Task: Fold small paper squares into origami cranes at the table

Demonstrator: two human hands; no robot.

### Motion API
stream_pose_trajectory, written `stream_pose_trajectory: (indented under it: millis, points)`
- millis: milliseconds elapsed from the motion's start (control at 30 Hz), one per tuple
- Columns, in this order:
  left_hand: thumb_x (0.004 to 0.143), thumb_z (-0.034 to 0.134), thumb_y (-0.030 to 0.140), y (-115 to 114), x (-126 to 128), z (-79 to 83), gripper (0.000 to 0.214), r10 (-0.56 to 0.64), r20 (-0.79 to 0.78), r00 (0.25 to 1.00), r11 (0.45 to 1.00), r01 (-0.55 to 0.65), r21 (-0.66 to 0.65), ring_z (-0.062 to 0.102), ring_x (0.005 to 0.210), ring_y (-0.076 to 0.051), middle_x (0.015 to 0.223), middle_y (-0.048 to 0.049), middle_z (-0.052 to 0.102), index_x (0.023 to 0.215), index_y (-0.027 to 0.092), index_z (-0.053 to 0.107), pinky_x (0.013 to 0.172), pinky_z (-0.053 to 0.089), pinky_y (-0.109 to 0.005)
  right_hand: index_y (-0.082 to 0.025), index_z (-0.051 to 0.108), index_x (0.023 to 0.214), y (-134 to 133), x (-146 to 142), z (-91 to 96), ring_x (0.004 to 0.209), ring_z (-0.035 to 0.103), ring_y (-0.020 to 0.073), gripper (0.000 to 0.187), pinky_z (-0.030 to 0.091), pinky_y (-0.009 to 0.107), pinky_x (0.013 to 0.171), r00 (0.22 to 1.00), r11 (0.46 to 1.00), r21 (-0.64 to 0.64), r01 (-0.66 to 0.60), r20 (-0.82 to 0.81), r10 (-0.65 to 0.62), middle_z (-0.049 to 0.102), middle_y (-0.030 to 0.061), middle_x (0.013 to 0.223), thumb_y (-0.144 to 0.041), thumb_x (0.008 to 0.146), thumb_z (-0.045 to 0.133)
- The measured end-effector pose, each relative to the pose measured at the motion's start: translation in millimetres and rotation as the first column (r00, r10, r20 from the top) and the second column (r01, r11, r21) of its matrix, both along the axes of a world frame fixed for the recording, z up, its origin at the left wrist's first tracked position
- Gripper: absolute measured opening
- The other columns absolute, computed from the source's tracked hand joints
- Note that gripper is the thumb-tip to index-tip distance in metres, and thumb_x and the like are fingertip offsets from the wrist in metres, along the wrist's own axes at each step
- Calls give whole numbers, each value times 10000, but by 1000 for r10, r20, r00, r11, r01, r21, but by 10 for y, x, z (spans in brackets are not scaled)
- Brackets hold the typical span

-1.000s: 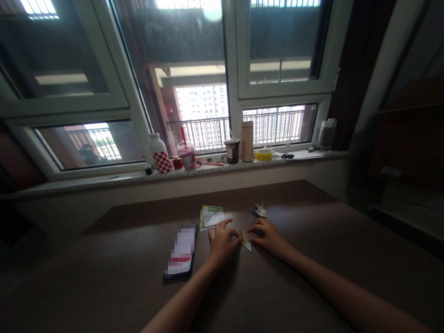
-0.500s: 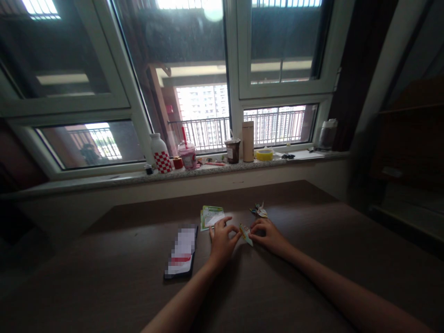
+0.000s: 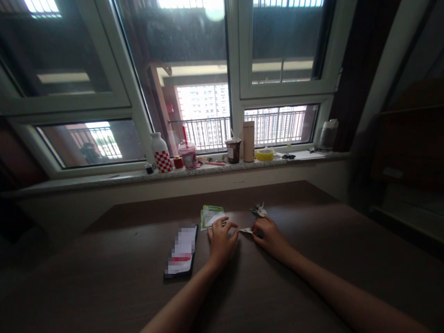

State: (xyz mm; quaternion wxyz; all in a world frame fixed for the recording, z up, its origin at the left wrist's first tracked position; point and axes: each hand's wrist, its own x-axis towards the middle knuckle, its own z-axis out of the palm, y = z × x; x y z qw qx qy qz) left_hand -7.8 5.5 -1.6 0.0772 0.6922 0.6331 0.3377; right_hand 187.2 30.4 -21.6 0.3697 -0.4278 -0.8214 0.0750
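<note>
Between my hands, low over the brown table (image 3: 138,259), is a small pointed piece of folded paper (image 3: 246,230), pale with printed marks. My right hand (image 3: 268,236) pinches its right end between thumb and fingers. My left hand (image 3: 222,239) is just left of the paper's tip, fingers curved and apart, holding nothing. Beyond its fingertips lie green-and-white printed sheets (image 3: 212,213), partly covered by that hand. A small cluster of folded paper pieces (image 3: 259,210) rests just past my right hand.
A phone (image 3: 182,252) lies left of my left hand. Along the windowsill (image 3: 135,178) stand a checkered bottle (image 3: 162,155), a pink drink cup (image 3: 188,155), a dark drink cup (image 3: 233,150), a tan flask (image 3: 248,142), yellow tape (image 3: 265,155) and a clear jug (image 3: 328,135).
The left hand has let go of the folded paper and opened slightly. The paper has turned from slanted to nearly level and stays in my right hand, which shifted a little right.
</note>
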Motion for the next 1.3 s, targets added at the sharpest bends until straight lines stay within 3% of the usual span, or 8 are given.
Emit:
stream_pose_trajectory:
  millis: [300,633,900,1067,1200,1300]
  points:
    - [836,639,339,-24,18,0,148,-19,-81,996,999,16,-40,428,1285,-283,1319,-44,578,886,323,778,1142,157,-592,-220,731,832,23,-3,-82,983,580,232,107,354,451,1015,995,999,13,38,88,-39,668,47,907,-243,859,630]
    - [826,641,426,-32,39,-27,210,-28,-164,986,995,11,-102,358,1341,-323,1399,-58,534,994,381,758,1108,128,-661,-246,771,870,7,-10,-47,1043,566,233,134,409,400,971,988,987,-49,-154,-35,152,690,49,897,-199,825,654]
    - [820,647,392,-19,32,-8,269,-22,-147,989,991,2,-133,367,1339,-323,1405,-60,521,1077,401,727,1100,162,-658,-245,783,852,55,-3,-141,1053,544,245,97,425,414,961,999,997,-63,-44,-26,43,634,84,1033,-258,814,694]
    - [812,668,387,-32,38,-15,161,-55,-175,983,995,40,-91,347,1353,-334,1394,-24,537,935,421,765,1100,73,-702,-231,775,802,10,-14,-111,1036,537,237,84,426,399,961,996,994,-73,-84,-20,83,622,78,995,-246,805,693]
    - [791,691,447,-33,32,-17,204,-58,-197,979,991,33,-127,316,1367,-367,1439,-32,505,985,440,754,1076,80,-732,-255,786,809,26,12,-92,1039,540,238,85,425,394,954,994,988,-112,-111,-33,108,628,66,984,-272,801,703]
    - [797,691,441,-31,15,-9,200,-63,-231,971,991,32,-134,296,1383,-386,1466,-23,482,988,466,745,1053,52,-766,-266,790,892,45,37,-91,981,552,230,154,440,394,914,998,991,-115,-65,-25,62,624,73,960,-300,861,643]
